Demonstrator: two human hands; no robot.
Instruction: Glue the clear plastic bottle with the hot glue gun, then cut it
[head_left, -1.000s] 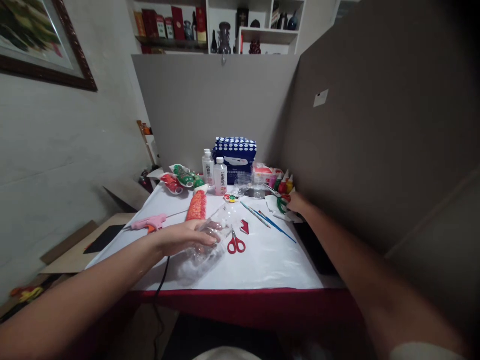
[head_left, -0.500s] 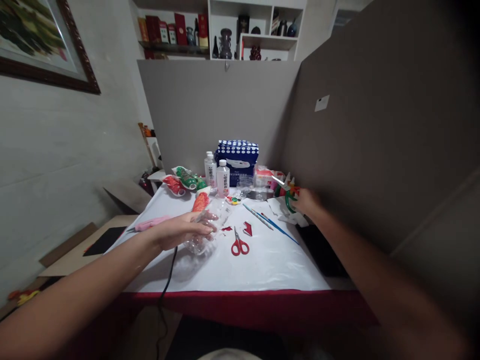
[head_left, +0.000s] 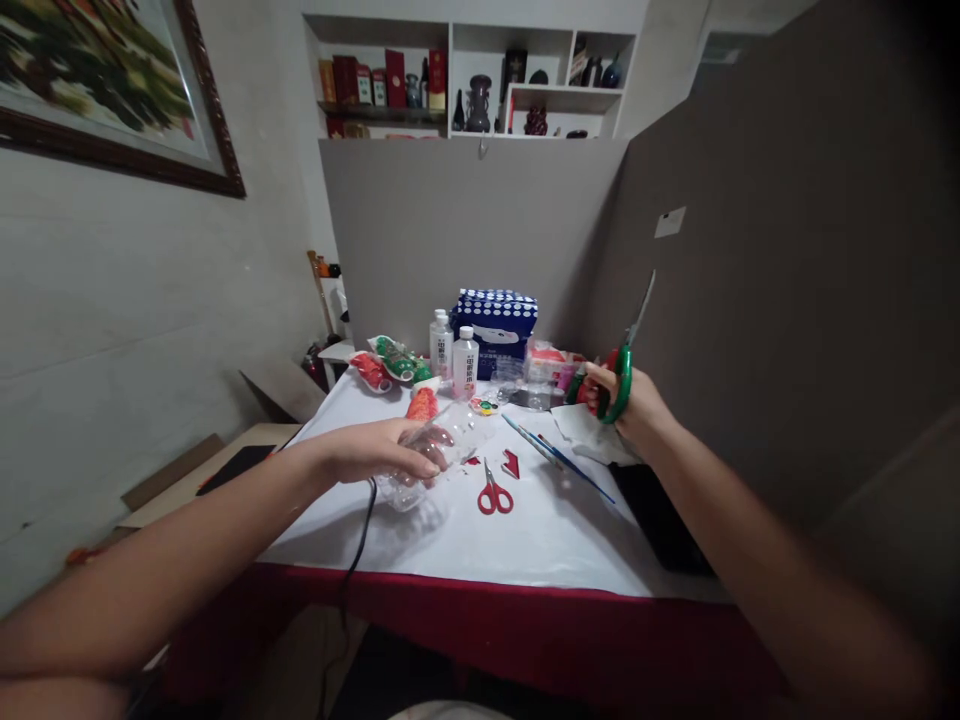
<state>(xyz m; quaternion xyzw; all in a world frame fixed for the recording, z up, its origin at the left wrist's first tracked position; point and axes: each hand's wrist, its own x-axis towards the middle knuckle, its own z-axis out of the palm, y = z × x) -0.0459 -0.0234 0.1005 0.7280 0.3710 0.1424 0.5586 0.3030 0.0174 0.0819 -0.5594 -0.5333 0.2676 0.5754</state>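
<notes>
My left hand point(head_left: 397, 450) is closed on a clear plastic bottle point(head_left: 409, 492), see-through and held tilted above the white-covered table. Part of the bottle is hidden behind my fingers. At the right, my right hand point(head_left: 637, 400) grips green-handled scissors point(head_left: 621, 385), their blades pointing up. Red-handled scissors point(head_left: 496, 498) lie on the cloth between my hands, with a small red scrap point(head_left: 511, 464) just behind them. A few slim brushes point(head_left: 566, 455) rest to the right of the scrap.
Labelled bottles point(head_left: 465, 362) stand at the back beside a blue dotted bag point(head_left: 496, 340). Bags of red point(head_left: 371, 371) and green point(head_left: 394, 356) material lie at the back left. A black flat object point(head_left: 664, 520) is at the right edge. Grey panels point(head_left: 472, 230) wall the back and right.
My right hand has raised the green-handled scissors and turned their blades upward. My left hand still holds the plastic bottle. The whole view has shifted slightly.
</notes>
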